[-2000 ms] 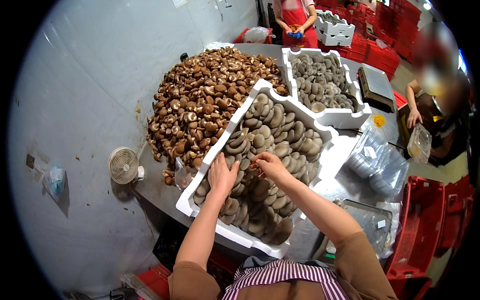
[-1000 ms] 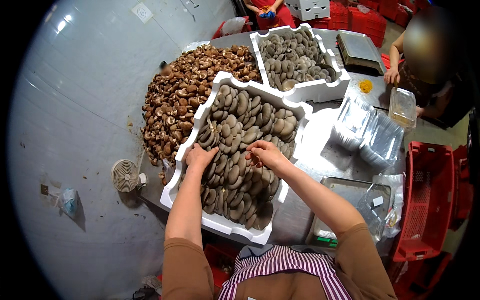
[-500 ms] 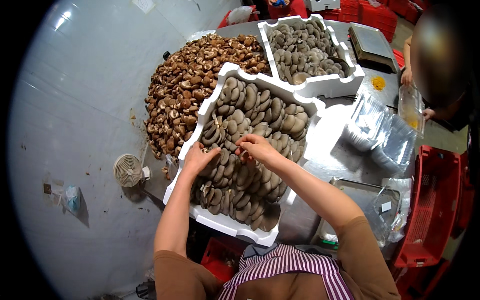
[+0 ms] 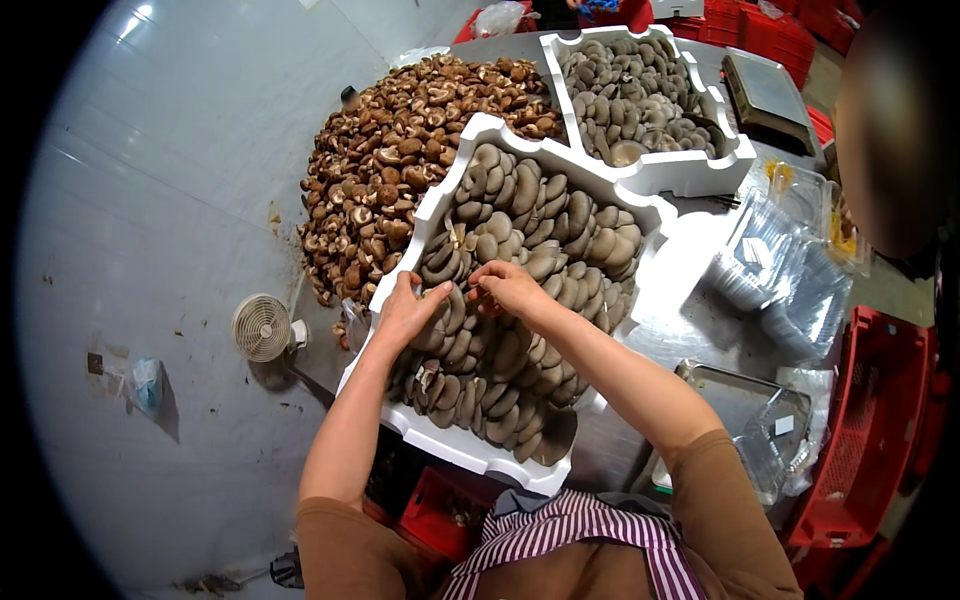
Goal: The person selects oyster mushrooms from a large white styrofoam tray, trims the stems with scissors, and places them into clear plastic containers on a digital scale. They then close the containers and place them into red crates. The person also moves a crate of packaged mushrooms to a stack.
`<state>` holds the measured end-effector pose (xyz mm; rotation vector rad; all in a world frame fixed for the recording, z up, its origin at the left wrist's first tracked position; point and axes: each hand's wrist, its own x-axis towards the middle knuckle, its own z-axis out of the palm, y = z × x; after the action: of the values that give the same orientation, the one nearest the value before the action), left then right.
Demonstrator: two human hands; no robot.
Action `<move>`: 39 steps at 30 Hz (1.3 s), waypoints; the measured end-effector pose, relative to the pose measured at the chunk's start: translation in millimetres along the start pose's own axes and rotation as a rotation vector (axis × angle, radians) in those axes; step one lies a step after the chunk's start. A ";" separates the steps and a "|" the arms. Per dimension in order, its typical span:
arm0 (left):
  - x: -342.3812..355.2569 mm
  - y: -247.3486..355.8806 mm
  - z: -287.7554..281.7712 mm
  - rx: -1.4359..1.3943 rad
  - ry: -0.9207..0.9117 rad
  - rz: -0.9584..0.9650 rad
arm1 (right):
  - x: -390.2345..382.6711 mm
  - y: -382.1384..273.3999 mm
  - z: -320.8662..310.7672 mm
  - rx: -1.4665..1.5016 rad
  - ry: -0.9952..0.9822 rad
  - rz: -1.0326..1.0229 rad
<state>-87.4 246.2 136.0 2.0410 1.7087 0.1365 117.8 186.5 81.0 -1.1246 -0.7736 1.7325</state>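
Grey-brown oyster mushrooms (image 4: 500,345) fill a white foam box (image 4: 418,430) in front of me, lying in overlapping clusters. My left hand (image 4: 408,312) is at the box's left side, its fingers curled round a cluster of oyster mushrooms and its thumb pointing right. Just right of it, my right hand (image 4: 507,288) is over the mushrooms with thumb and fingers pinched together. What sits in that pinch is too small to make out. The hands are close but apart.
Brown shiitake mushrooms (image 4: 385,170) are heaped behind the box's left side. Behind stands a second foam box (image 4: 690,172) of oyster mushrooms, with a scale (image 4: 768,95) beside it. Clear plastic trays (image 4: 770,270), a metal tray (image 4: 710,375) and a red crate (image 4: 860,440) lie right. A co-worker stands there.
My view has shifted slightly, so the boxes appear farther right. Both hands remain at nearly the same spot over the mushrooms. At the right, the co-worker's hands no longer show at the clear container.
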 end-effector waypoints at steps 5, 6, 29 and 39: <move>5.0 1.4 -4.8 -0.062 -0.111 -0.084 | 5.3 8.0 -4.5 0.021 0.016 0.015; 6.4 -0.2 -4.8 -0.048 -0.109 -0.088 | 5.3 8.1 -5.4 0.033 0.017 0.023; -12.5 -5.2 -5.9 -0.031 -0.039 0.010 | 50.4 -43.9 67.3 -1.019 -0.087 -0.411; -23.0 1.6 -1.8 -0.018 0.040 0.124 | 98.7 -60.3 79.2 -1.269 -0.394 -0.101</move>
<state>-91.6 224.7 143.3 2.1445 1.5984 0.2336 48.2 298.7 128.0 -1.4523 -2.3049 1.2961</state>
